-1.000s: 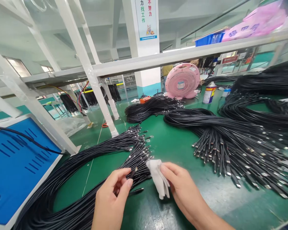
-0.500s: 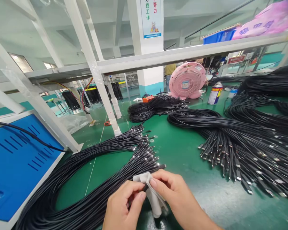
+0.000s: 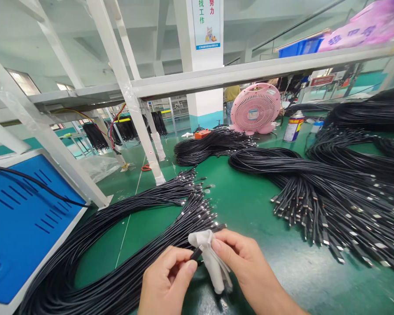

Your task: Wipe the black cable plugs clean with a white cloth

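White cloth (image 3: 210, 258) hangs in a loose fold from the right hand (image 3: 245, 267), whose fingers press it together around the end of a black cable (image 3: 194, 258). The left hand (image 3: 165, 280) pinches that cable between thumb and forefinger, just behind its dark plug (image 3: 197, 252). The hands have closed in since a moment ago, when the cloth stood apart from the plug. Now the plug's tip runs into the fold and is hidden there, so only its rear shows, held between the two hands. The cable appears to come from the bundle of black cables (image 3: 124, 267) sweeping across the green bench mat (image 3: 249, 218) beneath the hands, its metal-tipped ends fanned out just beyond the fingers. Further right, a larger bundle of metal-tipped cables (image 3: 315, 205) lies well apart from the hands, and a third coil (image 3: 210, 146) sits further along the bench near an orange box (image 3: 202, 134). Past them stand a pink desk fan (image 3: 256, 108) and a spray can (image 3: 293, 127), while a blue perforated panel (image 3: 29, 218) leans at the bench's left side.
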A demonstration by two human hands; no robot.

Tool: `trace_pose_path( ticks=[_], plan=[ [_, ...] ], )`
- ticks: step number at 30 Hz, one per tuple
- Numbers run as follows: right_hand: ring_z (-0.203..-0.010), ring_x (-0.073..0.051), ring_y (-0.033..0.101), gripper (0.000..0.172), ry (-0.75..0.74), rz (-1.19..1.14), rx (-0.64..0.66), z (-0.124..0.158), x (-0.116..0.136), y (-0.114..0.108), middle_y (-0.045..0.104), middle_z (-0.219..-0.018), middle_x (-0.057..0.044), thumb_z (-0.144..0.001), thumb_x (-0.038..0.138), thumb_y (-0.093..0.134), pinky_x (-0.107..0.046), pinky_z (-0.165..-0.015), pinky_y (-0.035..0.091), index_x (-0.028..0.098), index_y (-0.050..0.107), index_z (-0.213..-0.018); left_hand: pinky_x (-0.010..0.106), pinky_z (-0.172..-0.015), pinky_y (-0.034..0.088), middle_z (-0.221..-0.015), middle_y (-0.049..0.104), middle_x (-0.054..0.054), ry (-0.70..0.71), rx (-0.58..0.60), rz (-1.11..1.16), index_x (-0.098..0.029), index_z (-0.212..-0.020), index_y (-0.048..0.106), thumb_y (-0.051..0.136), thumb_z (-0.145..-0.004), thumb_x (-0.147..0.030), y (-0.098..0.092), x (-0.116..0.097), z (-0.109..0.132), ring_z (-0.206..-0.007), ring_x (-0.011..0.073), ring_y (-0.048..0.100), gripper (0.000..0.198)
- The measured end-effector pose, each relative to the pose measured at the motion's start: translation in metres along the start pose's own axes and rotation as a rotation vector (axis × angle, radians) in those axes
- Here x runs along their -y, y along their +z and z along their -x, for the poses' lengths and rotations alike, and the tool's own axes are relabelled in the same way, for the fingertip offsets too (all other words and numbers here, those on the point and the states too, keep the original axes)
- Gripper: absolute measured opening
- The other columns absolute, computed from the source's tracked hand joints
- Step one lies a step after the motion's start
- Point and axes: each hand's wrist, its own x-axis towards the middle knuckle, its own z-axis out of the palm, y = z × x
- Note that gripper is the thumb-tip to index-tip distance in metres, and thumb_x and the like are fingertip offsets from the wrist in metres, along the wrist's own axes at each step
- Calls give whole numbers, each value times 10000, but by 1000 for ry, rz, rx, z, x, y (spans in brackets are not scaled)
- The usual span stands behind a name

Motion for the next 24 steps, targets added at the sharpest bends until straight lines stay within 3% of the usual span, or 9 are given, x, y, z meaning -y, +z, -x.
trace_pose_path(
  ticks=[5,11,13,20,24],
  plan=[
    [-680,-166,488,276,5,37,33,1,7,8,584,-709,-56,-770,355,527,-259,-624,394,103,623,-716,170,-513,432,-653,579,-14,148,-20,-95,-204,-762,618,509,-813,-296,4,2,2,-561,103,536,152],
    [-624,-148,455,265,11,61,12,-1,7,14,571,-682,-45,-777,344,507,-245,-572,376,109,611,-715,185,-545,439,-661,592,-19,631,-432,-525,-201,-915,595,487,-845,-187,11,8,3,-551,98,557,129],
    [-654,-160,476,247,-6,52,3,-2,4,13,584,-699,-52,-771,326,515,-253,-605,389,111,619,-709,196,-528,429,-634,583,-27,642,-464,-591,-207,-924,600,475,-861,-204,12,8,3,-517,96,542,140],
    [-642,-137,471,320,-6,-135,-50,-3,-9,7,582,-700,-38,-786,395,551,-230,-598,388,99,668,-820,161,-555,438,-650,587,-39,595,-464,-470,-209,-882,601,449,-883,-266,10,9,1,-553,69,569,163],
    [-692,-159,513,273,-59,-115,-7,-3,-7,10,615,-743,-57,-783,351,572,-247,-642,407,105,690,-809,198,-563,432,-673,597,-34,590,-354,-513,-228,-932,600,516,-840,-230,12,15,3,-560,100,554,125]
  ],
)
